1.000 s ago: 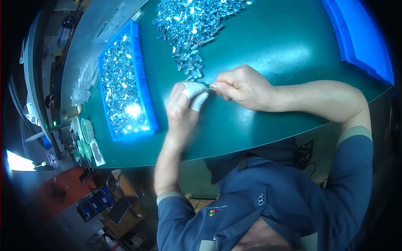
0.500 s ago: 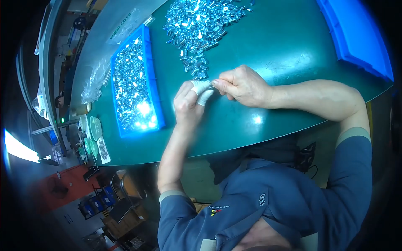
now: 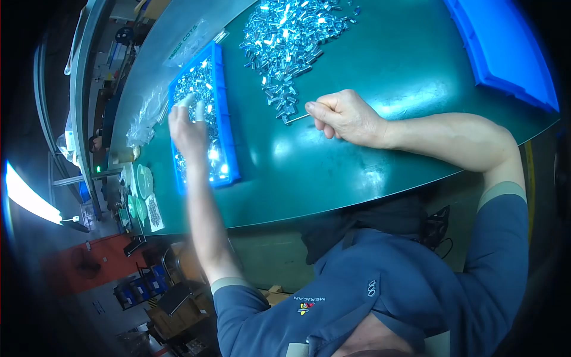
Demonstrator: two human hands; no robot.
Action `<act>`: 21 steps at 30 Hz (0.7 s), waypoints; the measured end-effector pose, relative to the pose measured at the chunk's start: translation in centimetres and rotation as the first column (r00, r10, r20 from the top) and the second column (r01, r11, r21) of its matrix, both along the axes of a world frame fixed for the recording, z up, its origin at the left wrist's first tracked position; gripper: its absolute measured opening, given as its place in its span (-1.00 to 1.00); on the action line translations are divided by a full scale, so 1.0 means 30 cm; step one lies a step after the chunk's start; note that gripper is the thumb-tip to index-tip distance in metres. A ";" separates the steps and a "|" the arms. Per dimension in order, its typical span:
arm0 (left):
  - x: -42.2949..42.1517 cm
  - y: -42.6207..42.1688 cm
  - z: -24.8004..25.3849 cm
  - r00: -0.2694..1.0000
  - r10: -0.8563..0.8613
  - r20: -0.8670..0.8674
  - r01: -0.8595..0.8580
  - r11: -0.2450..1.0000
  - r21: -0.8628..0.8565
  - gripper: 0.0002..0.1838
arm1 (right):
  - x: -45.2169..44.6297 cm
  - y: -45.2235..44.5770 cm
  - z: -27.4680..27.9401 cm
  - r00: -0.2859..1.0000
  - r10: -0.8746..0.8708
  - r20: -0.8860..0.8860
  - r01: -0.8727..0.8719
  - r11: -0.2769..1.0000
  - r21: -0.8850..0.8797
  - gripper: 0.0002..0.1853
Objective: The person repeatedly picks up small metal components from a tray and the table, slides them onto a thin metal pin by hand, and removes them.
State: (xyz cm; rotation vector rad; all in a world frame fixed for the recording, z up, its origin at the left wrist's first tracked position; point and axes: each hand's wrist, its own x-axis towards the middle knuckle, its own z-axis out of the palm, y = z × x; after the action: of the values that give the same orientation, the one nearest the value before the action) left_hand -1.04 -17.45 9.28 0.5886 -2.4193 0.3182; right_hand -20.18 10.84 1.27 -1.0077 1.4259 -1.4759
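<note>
My left hand [image 3: 189, 128] is over the blue tray [image 3: 229, 137] of small shiny metal parts. White covers wrap two of its fingertips, which are apart; the hand is slightly blurred and I make out nothing in it. Pinched in my right hand [image 3: 345, 117] is a thin metal rod [image 3: 298, 119], which points left. The rod's tip is at the near end of a loose pile of metal parts [image 3: 285, 44] on the green table [image 3: 333, 178].
A large blue tray [image 3: 505, 47] stands at the far right. Beyond the filled tray lie a plastic bag [image 3: 146, 122] and a bag marked finger cots [image 3: 187, 44]. Green dishes [image 3: 144, 181] and a small card of parts [image 3: 154, 213] sit at the left edge.
My left hand has left my right hand and moved left over the tray. The rod in my right hand now shows clearly. The view has shifted, so the tray and pile appear further right.
</note>
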 end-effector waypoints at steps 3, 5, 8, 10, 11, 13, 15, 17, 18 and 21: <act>-0.088 0.092 -0.114 0.987 -0.157 -0.018 0.155 0.946 0.284 -0.75 | -0.001 -0.001 0.005 1.000 0.005 -0.013 -0.004 0.999 0.035 -0.49; -0.144 0.159 -0.178 0.984 -0.160 0.081 0.117 0.913 0.391 -0.74 | 0.005 -0.005 -0.009 1.000 -0.002 0.016 0.002 1.000 0.018 -0.50; -0.177 0.214 -0.240 0.979 -0.203 -0.028 0.196 0.887 0.417 -0.75 | -0.008 0.003 -0.001 0.999 -0.008 0.040 0.007 1.000 0.013 -0.53; -0.179 0.250 -0.229 0.970 -0.230 -0.081 0.243 0.875 0.420 -0.76 | -0.003 0.003 -0.006 0.999 -0.001 0.047 0.000 1.000 0.028 -0.55; -0.168 0.268 -0.223 0.959 -0.247 -0.138 0.282 0.864 0.417 -0.76 | 0.004 -0.002 -0.009 0.998 -0.035 0.051 0.035 0.999 0.002 -0.56; -0.138 0.324 -0.210 0.946 -0.250 -0.206 0.322 0.798 0.510 -0.72 | 0.005 -0.010 -0.012 0.996 -0.070 0.056 0.071 0.997 -0.022 -0.56; -0.101 0.375 -0.212 0.945 -0.257 -0.203 0.327 0.740 0.588 -0.73 | 0.004 -0.008 -0.014 0.996 -0.081 0.047 0.082 0.997 -0.008 -0.58; -0.077 0.405 -0.213 0.936 -0.289 -0.201 0.351 0.727 0.590 -0.74 | 0.005 -0.010 -0.015 0.998 -0.064 0.020 0.064 0.998 -0.002 -0.58; -0.071 0.411 -0.218 0.928 -0.301 -0.222 0.374 0.725 0.579 -0.73 | 0.004 -0.011 -0.015 0.999 -0.049 -0.013 0.049 0.999 -0.002 -0.59; -0.064 0.415 -0.221 0.913 -0.322 -0.249 0.407 0.718 0.565 -0.71 | -0.004 -0.006 -0.009 0.999 0.000 -0.048 0.002 0.999 0.050 -0.63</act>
State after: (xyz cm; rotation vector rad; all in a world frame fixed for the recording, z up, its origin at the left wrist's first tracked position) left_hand -2.95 -5.01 2.65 0.3515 -2.4116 -0.6837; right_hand -20.30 10.65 1.02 -1.0177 1.4900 -1.4183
